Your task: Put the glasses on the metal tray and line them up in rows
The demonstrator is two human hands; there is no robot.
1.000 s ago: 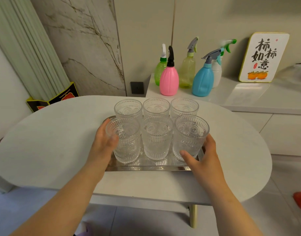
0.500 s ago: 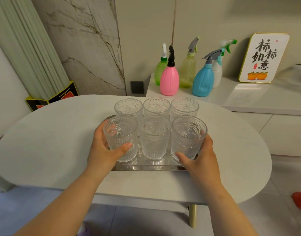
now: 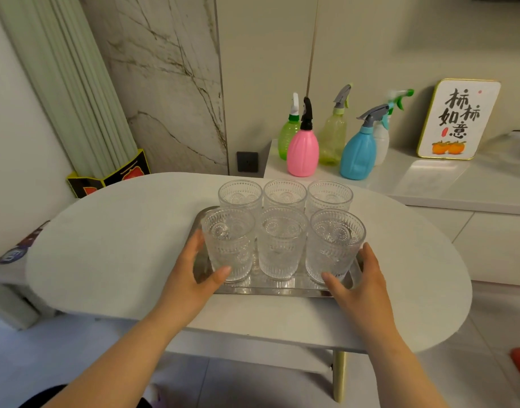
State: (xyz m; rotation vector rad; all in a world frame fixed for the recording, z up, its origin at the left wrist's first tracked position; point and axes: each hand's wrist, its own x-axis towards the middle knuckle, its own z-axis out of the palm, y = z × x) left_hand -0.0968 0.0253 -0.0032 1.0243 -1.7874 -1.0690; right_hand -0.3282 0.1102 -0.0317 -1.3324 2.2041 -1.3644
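Note:
Several clear patterned glasses stand upright in two rows of three on the metal tray (image 3: 270, 291). The back row (image 3: 285, 194) sits at the tray's far edge. My left hand (image 3: 191, 278) wraps the front-left glass (image 3: 227, 245), thumb across its base and fingers on its left side. My right hand (image 3: 361, 287) cups the front-right glass (image 3: 335, 245) the same way from the right. Between them the front middle glass (image 3: 282, 245) stands untouched.
The tray lies on a white oval table (image 3: 105, 260). Behind it a white counter (image 3: 429, 184) holds several spray bottles, among them a pink one (image 3: 302, 154) and a blue one (image 3: 357, 157), and a framed sign (image 3: 457, 119). A black wall socket (image 3: 247, 161) is behind the table.
My left thumb has come round the front of the front-left glass. My right hand has stayed on the front-right glass. The glasses have hardly shifted on the tray.

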